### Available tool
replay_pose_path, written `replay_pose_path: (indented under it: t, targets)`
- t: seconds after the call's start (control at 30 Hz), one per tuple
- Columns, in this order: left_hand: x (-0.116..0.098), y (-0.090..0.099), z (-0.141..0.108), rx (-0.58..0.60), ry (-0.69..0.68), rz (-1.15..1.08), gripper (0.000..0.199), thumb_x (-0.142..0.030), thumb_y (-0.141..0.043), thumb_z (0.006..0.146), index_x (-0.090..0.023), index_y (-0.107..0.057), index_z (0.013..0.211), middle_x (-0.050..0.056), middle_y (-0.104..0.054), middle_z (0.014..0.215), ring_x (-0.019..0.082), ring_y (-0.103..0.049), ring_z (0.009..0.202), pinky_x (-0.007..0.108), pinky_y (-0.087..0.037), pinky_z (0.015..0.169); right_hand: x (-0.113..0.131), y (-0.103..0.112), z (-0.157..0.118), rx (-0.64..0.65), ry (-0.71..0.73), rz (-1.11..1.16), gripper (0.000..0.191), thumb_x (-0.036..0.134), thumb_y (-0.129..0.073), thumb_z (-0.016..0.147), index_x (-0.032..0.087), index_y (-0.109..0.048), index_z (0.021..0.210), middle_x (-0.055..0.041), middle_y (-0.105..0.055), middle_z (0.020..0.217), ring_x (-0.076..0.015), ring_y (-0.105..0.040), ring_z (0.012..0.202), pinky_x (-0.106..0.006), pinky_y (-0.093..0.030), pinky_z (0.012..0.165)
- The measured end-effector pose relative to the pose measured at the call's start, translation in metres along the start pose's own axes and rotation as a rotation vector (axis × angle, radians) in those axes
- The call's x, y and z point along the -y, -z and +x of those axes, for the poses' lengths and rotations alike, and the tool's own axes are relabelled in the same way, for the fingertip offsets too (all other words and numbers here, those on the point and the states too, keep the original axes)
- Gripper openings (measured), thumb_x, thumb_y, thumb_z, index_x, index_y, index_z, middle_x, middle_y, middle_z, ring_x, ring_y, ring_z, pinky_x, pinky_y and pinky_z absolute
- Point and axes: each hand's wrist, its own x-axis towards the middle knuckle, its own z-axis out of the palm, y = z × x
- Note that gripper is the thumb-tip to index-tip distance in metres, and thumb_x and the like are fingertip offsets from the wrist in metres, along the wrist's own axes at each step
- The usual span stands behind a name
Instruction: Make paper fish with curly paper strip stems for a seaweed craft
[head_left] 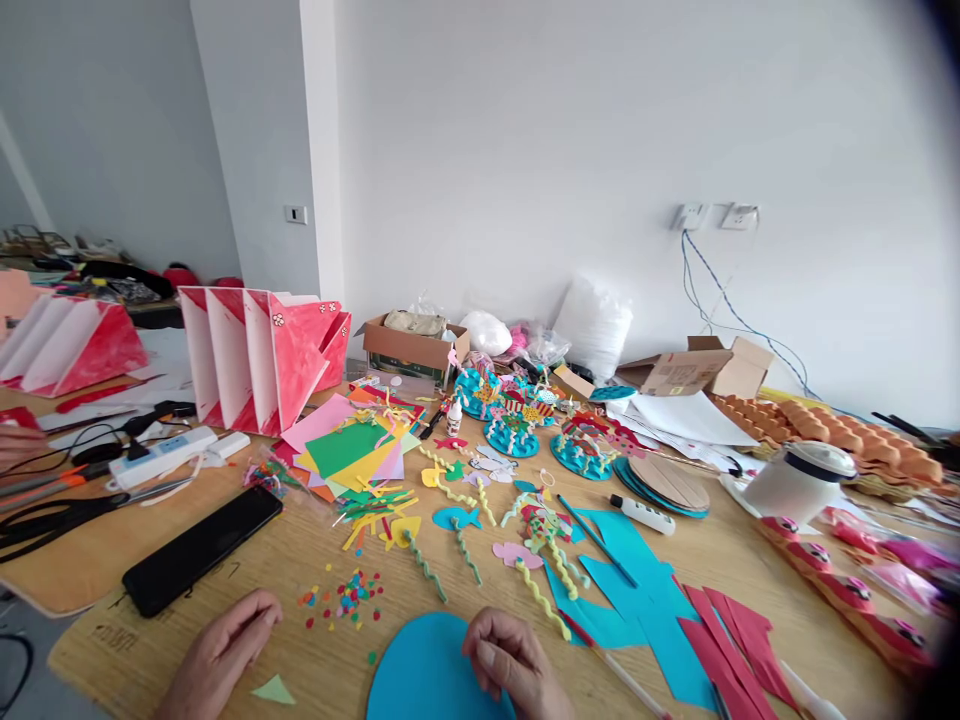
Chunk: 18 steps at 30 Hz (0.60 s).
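Note:
My left hand rests at the table's front left, its fingers pressed together and nothing showing in them. A pale green paper triangle lies to its right. A blue round disc lies at the front edge of the view. Over the disc's right side is my right hand, fingers curled and thumb against them; whatever they pinch is hidden. Small coloured paper dots are scattered between the hands. Beyond the disc lie twisted green paper strips, one joined to a yellow paper fish, and a blue paper fish.
A black phone and scissors lie left. On the right are blue paper pieces, red strips, a glue bottle and a white pot-like container. Decorated blue discs stand behind, near a cardboard box.

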Motion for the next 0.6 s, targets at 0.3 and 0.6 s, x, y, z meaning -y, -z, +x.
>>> replay_pose_path:
  t: [0.3, 0.6]
  targets:
    - [-0.003, -0.002, 0.001, 0.061, 0.041, 0.006, 0.045, -0.062, -0.052, 0.063, -0.019, -0.046, 0.055, -0.006, -0.03, 0.048, 0.01, -0.03, 0.045, 0.019, -0.028, 0.041, 0.012, -0.003, -0.004, -0.026, 0.002, 0.012, 0.035, 0.051, -0.059, 0.072, 0.016, -0.059, 0.072, 0.0035, -0.045, 0.055, -0.0087, -0.037, 0.052, -0.022, -0.027, 0.049]
    - [0.002, -0.002, 0.002, 0.067, 0.07, -0.021, 0.049, -0.067, -0.053, 0.06, -0.019, -0.043, 0.053, -0.006, -0.03, 0.048, 0.011, -0.028, 0.046, 0.021, -0.025, 0.042, 0.01, 0.0, -0.006, 0.001, 0.002, -0.012, 0.034, 0.049, -0.058, 0.074, 0.015, -0.059, 0.075, 0.0028, -0.046, 0.057, -0.009, -0.038, 0.054, -0.022, -0.028, 0.051]
